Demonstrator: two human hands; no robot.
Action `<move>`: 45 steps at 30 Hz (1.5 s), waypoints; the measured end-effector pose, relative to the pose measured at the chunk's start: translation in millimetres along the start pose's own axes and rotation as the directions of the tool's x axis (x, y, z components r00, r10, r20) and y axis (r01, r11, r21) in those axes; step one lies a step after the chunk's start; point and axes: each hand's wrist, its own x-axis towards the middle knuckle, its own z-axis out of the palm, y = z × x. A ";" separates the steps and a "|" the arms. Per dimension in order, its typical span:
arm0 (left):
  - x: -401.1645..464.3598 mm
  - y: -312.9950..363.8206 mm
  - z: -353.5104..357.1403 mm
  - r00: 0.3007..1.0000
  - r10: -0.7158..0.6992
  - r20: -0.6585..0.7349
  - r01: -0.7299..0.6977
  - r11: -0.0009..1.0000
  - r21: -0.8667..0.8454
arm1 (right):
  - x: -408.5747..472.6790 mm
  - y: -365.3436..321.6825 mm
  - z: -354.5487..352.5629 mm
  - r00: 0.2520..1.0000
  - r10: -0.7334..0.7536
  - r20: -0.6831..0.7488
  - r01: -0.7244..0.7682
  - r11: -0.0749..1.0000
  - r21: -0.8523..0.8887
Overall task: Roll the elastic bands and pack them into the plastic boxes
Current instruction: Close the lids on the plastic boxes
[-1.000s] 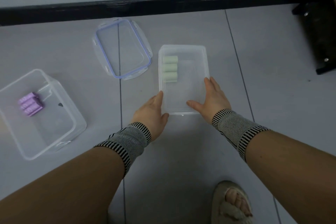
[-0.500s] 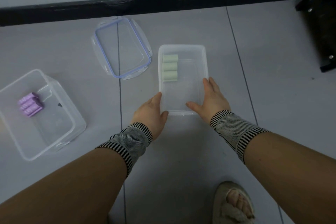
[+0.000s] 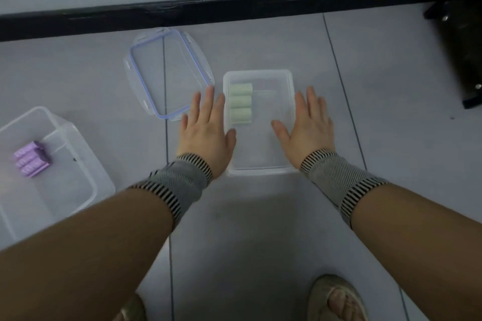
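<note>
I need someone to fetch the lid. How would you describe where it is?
Start at the black bar along the wall. Just below it, left of the box with green rolls, lies the lid: flat, clear, the only piece with a blue rim.

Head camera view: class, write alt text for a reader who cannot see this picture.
Two open hands, the left hand and right hand, flank a lidless clear plastic box on a grey tiled floor, with three green rolled bands inside. Its blue-rimmed lid lies beside it; a larger box at left holds purple rolls.
</note>
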 end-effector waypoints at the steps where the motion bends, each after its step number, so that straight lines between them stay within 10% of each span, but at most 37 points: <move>1: 13.7 2.9 -1.7 0.999 0.033 -0.001 -0.033 0.998 0.058 | 9.9 -2.8 0.8 1.000 -0.022 -0.011 0.021 0.999 -0.043; 45: -3.7 8.5 47.5 0.965 0.056 0.258 -0.113 0.971 0.212 | -14.1 6.4 43.0 0.966 -0.223 0.131 0.247 0.947 -0.205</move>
